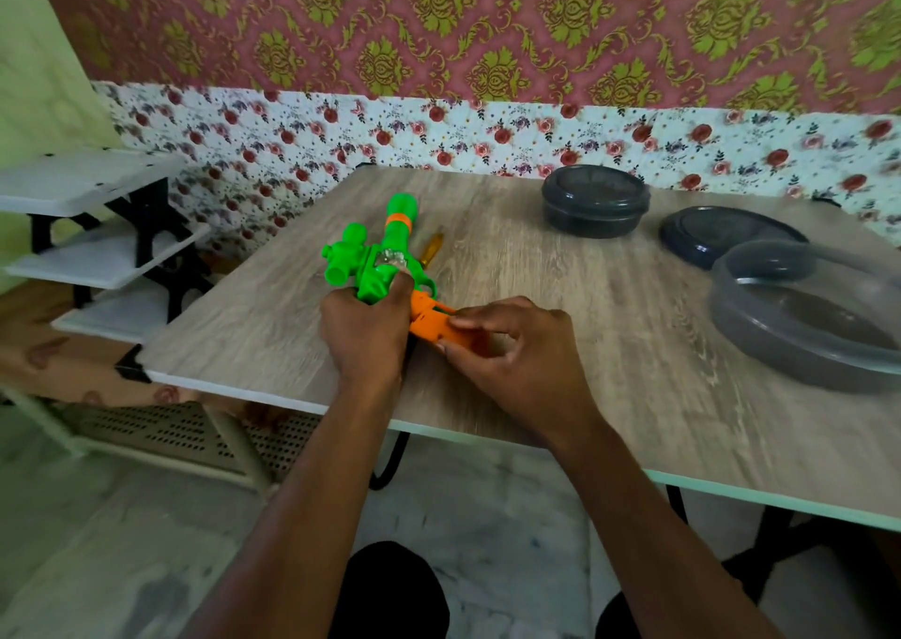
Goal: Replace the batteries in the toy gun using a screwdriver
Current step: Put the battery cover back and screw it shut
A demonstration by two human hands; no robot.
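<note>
The left hand (363, 331) grips the green toy gun (378, 253), barrel pointing away; the right hand (517, 346) pinches its orange handle (434, 326); the screwdriver (431, 248) lies just beyond, nearer the right hand.

1. Glossy green and orange plastic on the toy gun (385, 258), with a clear faceted insert.
2. Translucent amber plastic on the screwdriver handle (432, 247).
3. Matt pale wood-grain laminate on the table (560, 297).
4. Smooth, shiny dark grey plastic on the lidded container (596, 207), loose lid (721, 236) and open bowl (809, 316).
</note>
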